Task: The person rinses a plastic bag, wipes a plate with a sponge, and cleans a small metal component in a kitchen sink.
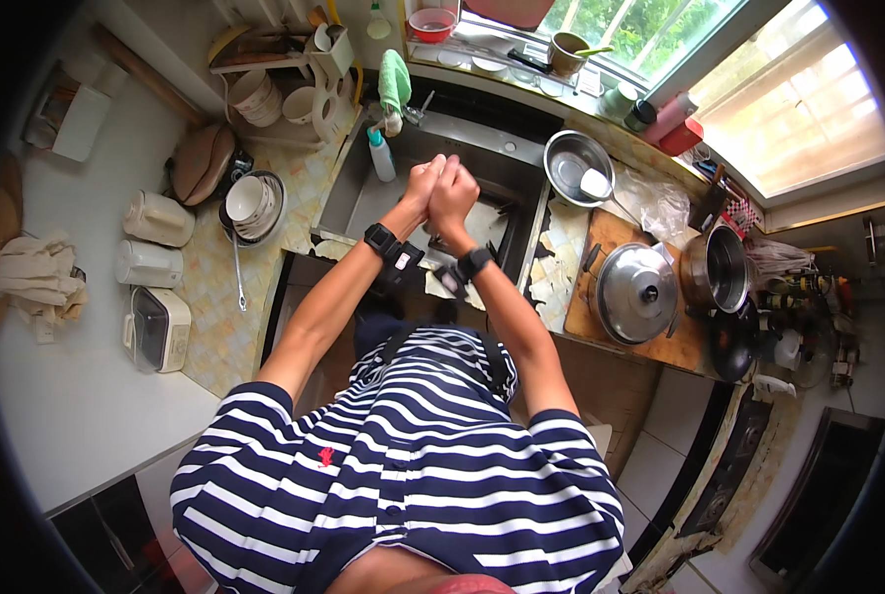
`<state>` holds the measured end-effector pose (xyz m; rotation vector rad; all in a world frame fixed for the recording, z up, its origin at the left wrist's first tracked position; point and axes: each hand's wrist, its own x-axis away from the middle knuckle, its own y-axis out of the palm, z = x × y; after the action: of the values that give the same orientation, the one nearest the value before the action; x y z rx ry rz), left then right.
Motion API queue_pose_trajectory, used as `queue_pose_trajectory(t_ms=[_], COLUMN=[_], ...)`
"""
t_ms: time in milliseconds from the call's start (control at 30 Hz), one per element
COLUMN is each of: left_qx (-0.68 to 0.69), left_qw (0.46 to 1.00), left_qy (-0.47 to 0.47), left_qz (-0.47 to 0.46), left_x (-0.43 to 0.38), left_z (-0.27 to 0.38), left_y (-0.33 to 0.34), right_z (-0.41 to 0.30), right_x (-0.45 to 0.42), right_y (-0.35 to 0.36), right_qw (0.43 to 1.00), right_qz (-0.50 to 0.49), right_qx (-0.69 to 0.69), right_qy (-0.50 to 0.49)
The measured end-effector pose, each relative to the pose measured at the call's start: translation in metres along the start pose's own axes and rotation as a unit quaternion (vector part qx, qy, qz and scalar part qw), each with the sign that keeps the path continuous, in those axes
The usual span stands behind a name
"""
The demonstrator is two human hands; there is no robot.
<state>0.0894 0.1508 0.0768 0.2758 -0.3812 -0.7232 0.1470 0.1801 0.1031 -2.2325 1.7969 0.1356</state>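
Over the steel sink (405, 211), my left hand (421, 185) and my right hand (453, 194) are pressed together with curled fingers, and no object shows between them. Whether something small is hidden inside the palms I cannot tell. Each wrist wears a black band with a small device. A pump bottle (382, 157) with a teal top stands in the sink, left of my hands. Behind it a green cloth (393, 80) hangs over the faucet.
On the right, a lidded metal pot (637, 292) stands on a wooden board (577, 297), near an open pot (715, 269). A steel bowl (579, 167) sits beside the sink. Stacked bowls (249, 200), jugs (158, 218) and a dish rack (279, 141) are on the left.
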Motion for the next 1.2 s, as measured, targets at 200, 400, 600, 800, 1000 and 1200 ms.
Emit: queue_pose_trajectory(t_ms=[200,400,600,800,1000,1200], left_qx=[-0.010,-0.096,-0.024,0.034,-0.027,-0.012], left_qw=[1.000,0.995,0.999,0.998,0.999,1.000], left_qy=[0.001,0.010,-0.029,-0.044,-0.014,-0.015], left_qz=[0.014,0.009,0.007,0.004,-0.025,-0.002], left_x=[-0.002,-0.001,0.001,0.002,-0.012,-0.014], left_z=[-0.013,-0.013,-0.001,0.012,0.006,0.015], left_y=[-0.003,0.001,0.006,0.016,0.001,0.004], right_z=[0.017,0.022,0.008,-0.006,0.004,0.004], right_x=[-0.006,-0.021,-0.029,-0.013,-0.018,-0.041], right_y=[0.002,-0.005,-0.005,-0.006,0.003,0.005], right_qw=[0.999,0.997,0.998,1.000,1.000,0.999], right_qz=[-0.019,-0.021,-0.013,-0.013,-0.011,-0.006], right_qx=[0.008,0.025,0.023,-0.010,-0.005,0.027], right_qy=[0.029,0.068,0.063,-0.025,-0.026,0.027])
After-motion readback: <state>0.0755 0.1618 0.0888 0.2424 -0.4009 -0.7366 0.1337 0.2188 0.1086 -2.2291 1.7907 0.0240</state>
